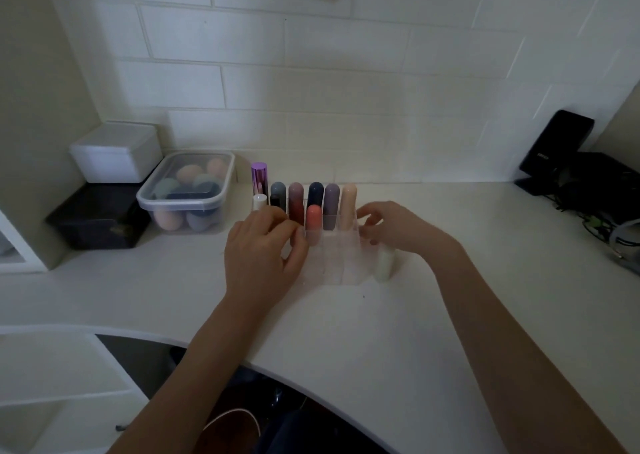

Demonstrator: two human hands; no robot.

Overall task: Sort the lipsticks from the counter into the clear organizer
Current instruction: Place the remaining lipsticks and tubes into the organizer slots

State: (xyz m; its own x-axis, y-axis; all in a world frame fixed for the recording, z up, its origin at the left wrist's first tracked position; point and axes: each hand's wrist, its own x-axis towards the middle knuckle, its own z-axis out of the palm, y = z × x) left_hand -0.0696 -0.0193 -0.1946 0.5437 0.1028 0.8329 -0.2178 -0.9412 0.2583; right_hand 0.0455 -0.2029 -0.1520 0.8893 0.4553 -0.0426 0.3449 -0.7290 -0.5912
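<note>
Lipsticks (313, 204) upright in clear organizer (332, 263), L hand (263, 246) & R hand (394, 228) fingers curled on its sides.

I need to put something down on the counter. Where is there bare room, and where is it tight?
Bare counter runs from the right hand to the black cables. Another free patch lies between the two forearms, in front of the clear organizer. It is crowded to the left: the sponge box, the black box and the left hand.
</note>
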